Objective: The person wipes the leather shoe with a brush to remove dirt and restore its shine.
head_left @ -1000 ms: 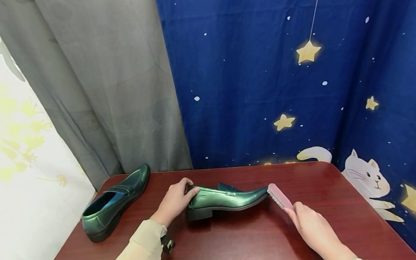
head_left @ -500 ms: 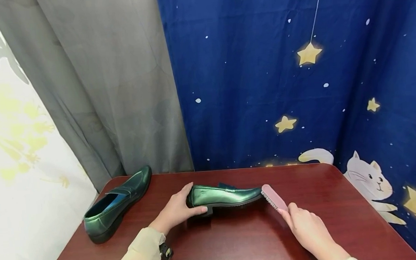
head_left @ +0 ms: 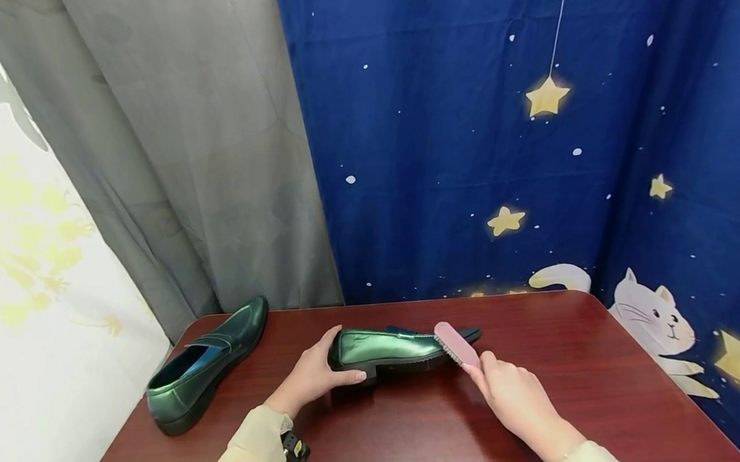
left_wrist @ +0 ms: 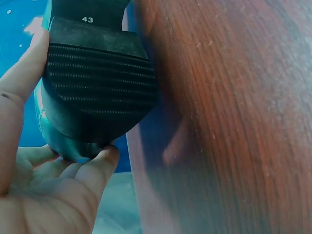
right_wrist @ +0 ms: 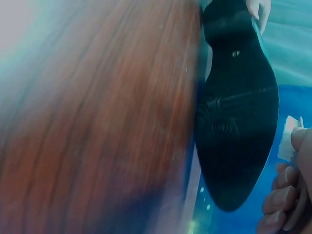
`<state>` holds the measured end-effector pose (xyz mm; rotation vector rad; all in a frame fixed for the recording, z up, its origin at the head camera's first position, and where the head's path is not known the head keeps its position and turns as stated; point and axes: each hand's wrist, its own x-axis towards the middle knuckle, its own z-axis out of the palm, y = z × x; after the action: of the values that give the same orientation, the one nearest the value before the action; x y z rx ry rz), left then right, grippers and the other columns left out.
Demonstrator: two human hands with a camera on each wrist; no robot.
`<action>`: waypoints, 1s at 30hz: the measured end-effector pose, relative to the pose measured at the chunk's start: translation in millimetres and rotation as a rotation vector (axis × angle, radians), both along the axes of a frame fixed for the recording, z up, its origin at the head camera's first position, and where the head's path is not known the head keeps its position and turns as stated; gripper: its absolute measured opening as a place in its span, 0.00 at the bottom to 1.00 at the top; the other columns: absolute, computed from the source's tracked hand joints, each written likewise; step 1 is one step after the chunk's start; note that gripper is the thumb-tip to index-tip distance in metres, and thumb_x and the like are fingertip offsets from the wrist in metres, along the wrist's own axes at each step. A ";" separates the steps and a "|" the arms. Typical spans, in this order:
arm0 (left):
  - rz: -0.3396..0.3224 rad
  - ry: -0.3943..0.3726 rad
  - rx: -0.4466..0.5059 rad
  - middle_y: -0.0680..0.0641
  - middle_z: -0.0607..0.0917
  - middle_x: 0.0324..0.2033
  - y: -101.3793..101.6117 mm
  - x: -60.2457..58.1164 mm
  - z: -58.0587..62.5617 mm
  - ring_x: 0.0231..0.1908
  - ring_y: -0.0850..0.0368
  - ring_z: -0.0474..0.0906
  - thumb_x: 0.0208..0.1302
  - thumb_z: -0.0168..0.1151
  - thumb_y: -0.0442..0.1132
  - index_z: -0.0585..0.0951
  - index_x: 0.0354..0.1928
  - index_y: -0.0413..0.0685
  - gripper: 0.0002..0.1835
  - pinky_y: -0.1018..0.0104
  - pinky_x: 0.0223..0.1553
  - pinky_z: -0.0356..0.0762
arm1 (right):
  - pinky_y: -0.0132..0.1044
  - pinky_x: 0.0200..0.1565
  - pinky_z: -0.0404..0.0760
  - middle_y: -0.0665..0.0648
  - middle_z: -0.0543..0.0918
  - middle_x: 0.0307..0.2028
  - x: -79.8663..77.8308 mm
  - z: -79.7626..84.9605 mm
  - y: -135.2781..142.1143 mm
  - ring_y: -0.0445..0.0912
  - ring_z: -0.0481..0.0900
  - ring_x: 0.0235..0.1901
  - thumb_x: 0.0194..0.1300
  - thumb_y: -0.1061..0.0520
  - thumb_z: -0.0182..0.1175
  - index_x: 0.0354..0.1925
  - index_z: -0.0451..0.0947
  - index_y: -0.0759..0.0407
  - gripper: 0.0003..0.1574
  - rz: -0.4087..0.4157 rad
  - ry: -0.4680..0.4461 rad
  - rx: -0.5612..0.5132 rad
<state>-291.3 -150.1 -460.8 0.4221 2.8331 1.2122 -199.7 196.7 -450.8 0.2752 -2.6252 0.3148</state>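
A shiny green loafer (head_left: 380, 345) is held side-on above the table, its toe pointing right. My left hand (head_left: 315, 374) grips it round the heel, with the thumb along the low side. In the left wrist view the ridged black heel (left_wrist: 100, 78) faces the camera, a "43" printed on the sole. My right hand (head_left: 517, 399) holds a pink-backed brush (head_left: 458, 344) by its handle; the brush overlaps the loafer's front part near the toe. The right wrist view shows the dark sole (right_wrist: 239, 107) full length and the pale bristles (right_wrist: 287, 139) beside it.
The matching green loafer (head_left: 209, 364) stands upright at the table's left side, its toe toward the back. The red-brown wooden table (head_left: 408, 433) ends at a grey curtain (head_left: 213, 163) and a blue star-patterned curtain (head_left: 416, 150).
The brush has moved left from the toe tip onto the loafer's front part. My left thumb has shifted from the shoe's top opening down to the heel. The other loafer stays put.
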 end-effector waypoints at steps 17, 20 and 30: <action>-0.027 0.047 -0.008 0.49 0.82 0.51 2.4 3.0 9.4 0.44 0.57 0.78 0.39 0.85 0.59 0.67 0.69 0.51 0.55 0.57 0.48 0.77 | 0.38 0.14 0.64 0.51 0.72 0.13 -12.8 0.3 -50.5 0.46 0.70 0.10 0.68 0.46 0.66 0.30 0.66 0.56 0.22 0.089 0.120 0.033; -0.023 0.050 -0.018 0.47 0.82 0.53 2.8 2.4 9.9 0.45 0.56 0.78 0.39 0.84 0.59 0.66 0.71 0.50 0.57 0.55 0.51 0.78 | 0.40 0.14 0.66 0.54 0.76 0.15 -15.4 0.0 -58.8 0.48 0.73 0.11 0.67 0.46 0.67 0.30 0.67 0.56 0.22 0.105 0.157 0.031; -0.052 0.070 -0.054 0.44 0.81 0.57 3.8 2.5 13.0 0.48 0.54 0.78 0.40 0.84 0.58 0.66 0.72 0.44 0.58 0.53 0.54 0.77 | 0.39 0.13 0.67 0.55 0.78 0.16 -17.6 4.2 -88.4 0.49 0.75 0.11 0.67 0.45 0.67 0.29 0.68 0.57 0.23 0.144 0.212 0.050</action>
<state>-288.7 -146.3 -447.9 0.5426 2.8849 1.1312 -217.3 108.3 -446.6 0.4883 -2.4119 0.2533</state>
